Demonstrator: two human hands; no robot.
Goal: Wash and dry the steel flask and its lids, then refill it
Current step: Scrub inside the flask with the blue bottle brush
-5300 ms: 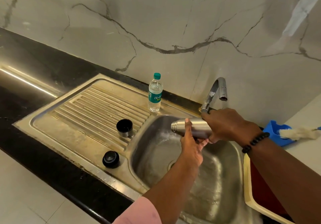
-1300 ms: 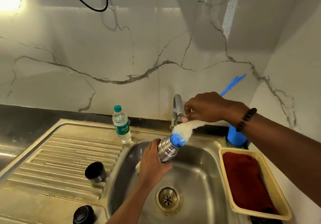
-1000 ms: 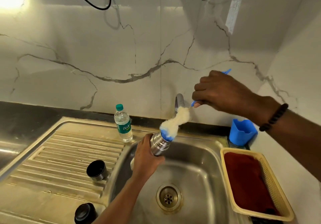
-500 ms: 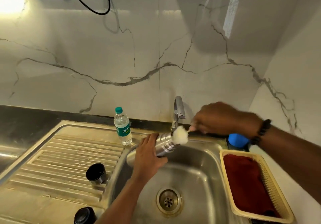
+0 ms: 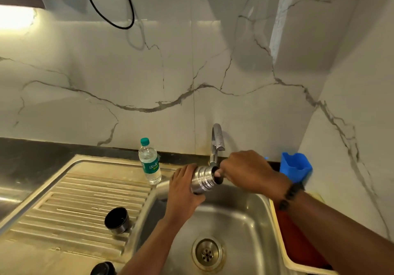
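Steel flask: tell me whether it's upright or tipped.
Tipped. The steel flask lies nearly sideways over the sink, mouth toward the right hand, gripped by the left hand.

Water bottle (image 5: pixel 149 163) left of tap (image 5: pixel 216 144), cup lid (image 5: pixel 116 222) on drainboard (image 5: pixel 70 200).

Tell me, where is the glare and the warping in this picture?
Head view: a bright light patch burns out at upper left; the glossy marble wall mirrors pale streaks; the steel sink basin shines; the wide lens bows the black counter edge.
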